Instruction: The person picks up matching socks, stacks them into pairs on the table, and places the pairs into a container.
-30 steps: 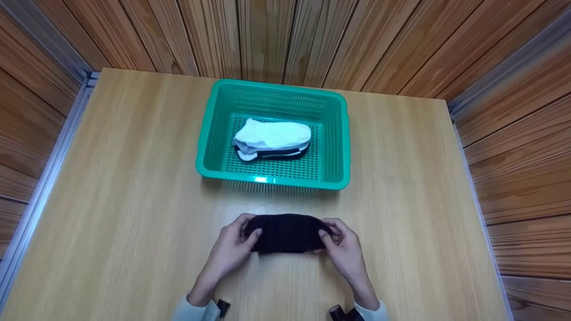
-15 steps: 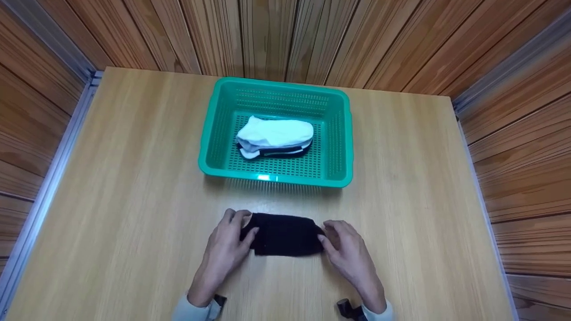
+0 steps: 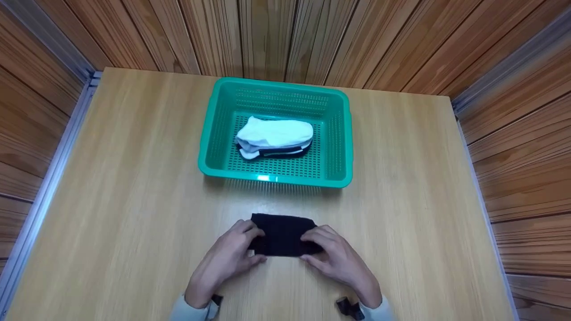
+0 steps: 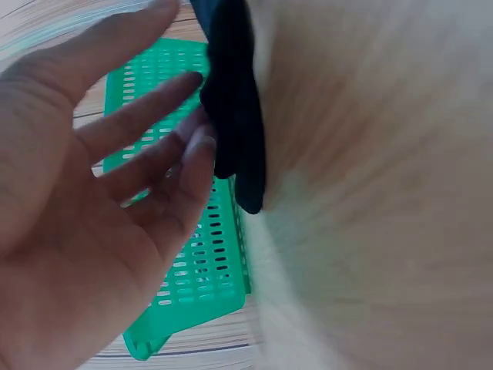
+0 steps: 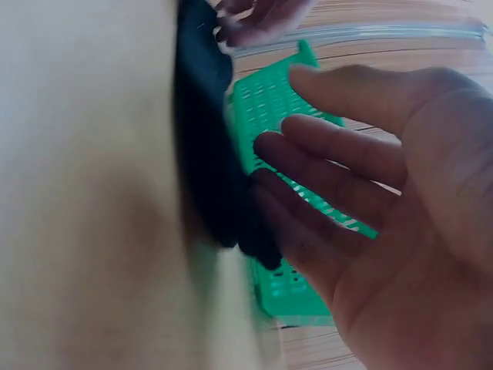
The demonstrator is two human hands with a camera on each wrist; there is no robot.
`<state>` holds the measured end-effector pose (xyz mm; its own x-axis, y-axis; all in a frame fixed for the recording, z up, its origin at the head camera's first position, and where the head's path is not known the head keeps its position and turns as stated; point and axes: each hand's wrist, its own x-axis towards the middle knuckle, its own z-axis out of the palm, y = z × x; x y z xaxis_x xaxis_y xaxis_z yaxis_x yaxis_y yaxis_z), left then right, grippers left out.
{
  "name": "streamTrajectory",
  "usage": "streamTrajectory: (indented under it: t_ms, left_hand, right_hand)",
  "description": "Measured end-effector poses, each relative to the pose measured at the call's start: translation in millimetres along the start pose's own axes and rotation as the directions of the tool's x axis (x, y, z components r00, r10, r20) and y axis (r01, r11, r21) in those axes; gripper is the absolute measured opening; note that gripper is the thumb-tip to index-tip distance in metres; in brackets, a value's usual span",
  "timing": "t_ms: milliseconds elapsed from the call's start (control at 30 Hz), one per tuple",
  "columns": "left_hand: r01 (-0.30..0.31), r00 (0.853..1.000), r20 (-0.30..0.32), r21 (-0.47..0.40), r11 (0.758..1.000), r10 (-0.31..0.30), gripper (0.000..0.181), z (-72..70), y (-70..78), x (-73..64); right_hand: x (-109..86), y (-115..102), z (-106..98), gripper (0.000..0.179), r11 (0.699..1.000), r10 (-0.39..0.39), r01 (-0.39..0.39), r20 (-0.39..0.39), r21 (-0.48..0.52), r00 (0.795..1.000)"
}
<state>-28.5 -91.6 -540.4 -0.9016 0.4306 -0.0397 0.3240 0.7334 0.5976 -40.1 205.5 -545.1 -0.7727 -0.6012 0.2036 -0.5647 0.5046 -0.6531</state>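
A folded black sock (image 3: 283, 235) lies flat on the table in front of the person. At its left end the left hand (image 3: 233, 248) rests its fingertips on the cloth, thumb near the front edge. On the opposite end, the right hand (image 3: 335, 255) touches the fabric in the same way. Both wrist views show relaxed fingers against the black sock (image 4: 235, 108) with the thumb apart from it; neither hand pinches it. Part of each end is hidden beneath the fingers in the head view.
Behind the sock stands a green perforated basket (image 3: 275, 179) holding a folded stack of white socks (image 3: 274, 133) with dark ones underneath. Wood-panelled walls (image 3: 285, 40) enclose the table (image 3: 134, 178) at the back and sides.
Both hands held the sock's ends between thumb and fingers; they have let go of that grip. The sock now lies flat, and the fingers have come inward over its ends.
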Motion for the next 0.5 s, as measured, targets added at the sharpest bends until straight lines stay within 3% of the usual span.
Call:
streamTrajectory:
  t_ms: [200,367,500]
  left_hand:
    - [0.094,0.99,0.112,-0.053,0.994,-0.088,0.057,-0.4,1.2,5.3]
    - [0.088,0.992,0.09,-0.045,0.995,-0.084,0.044,-1.5,-0.7,9.1]
    - [0.047,0.997,0.066,-0.029,0.998,-0.045,0.027,-3.9,-4.7,10.4]
  right_hand:
    - [-2.2,13.6,-1.4,0.051,0.997,0.063,-0.062,0.023,-0.039,0.998]
    - [-2.3,19.0,-1.9,0.06,0.985,0.17,-0.172,0.067,0.03,0.983]
    - [-1.6,19.5,-2.5,0.048,0.979,0.196,-0.198,0.041,0.053,0.98]
